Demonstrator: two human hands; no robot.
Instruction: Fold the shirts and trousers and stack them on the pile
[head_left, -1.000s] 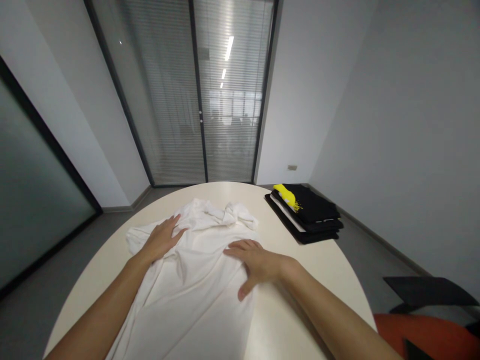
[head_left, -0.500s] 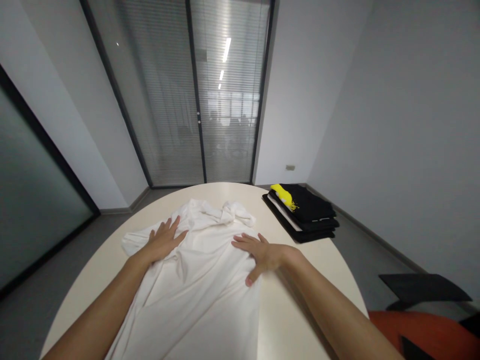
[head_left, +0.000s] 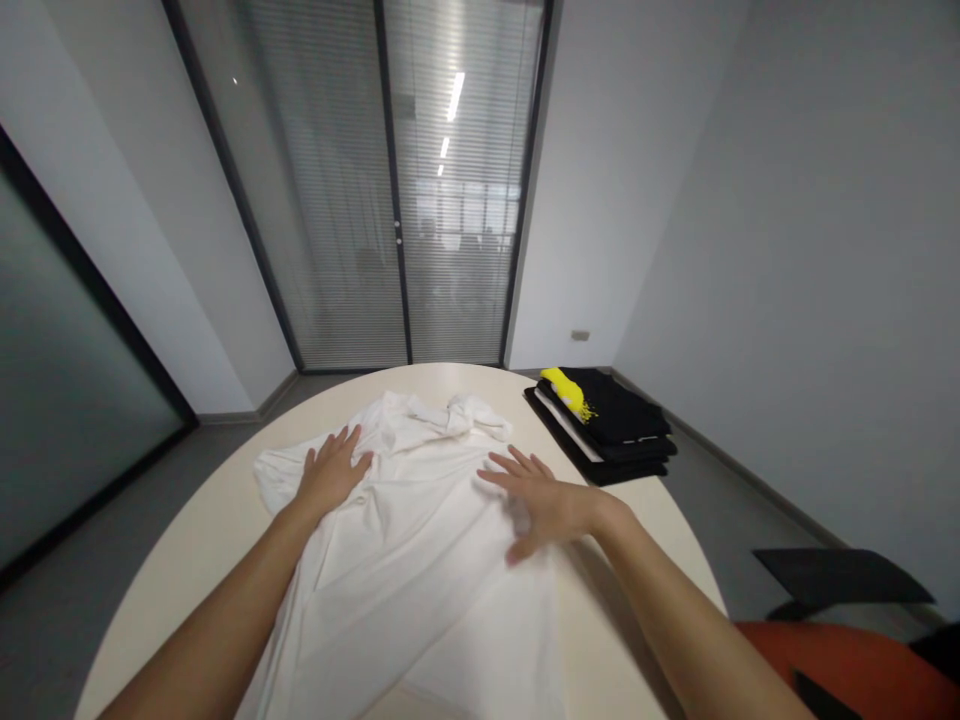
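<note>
Left hand (head_left: pixel 334 475): splayed flat on white cloth (head_left: pixel 420 590)
Right hand (head_left: pixel 547 500): splayed, grip empty
Cloth: now spread wider, nearer tabletop's (head_left: pixel 450 380) right edge

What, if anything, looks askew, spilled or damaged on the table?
The white garment looks askew: its far end is bunched and twisted, and creases run across it, unlike the flat, folded dark stack on the right. No spill or damage shows on the round table.
</note>
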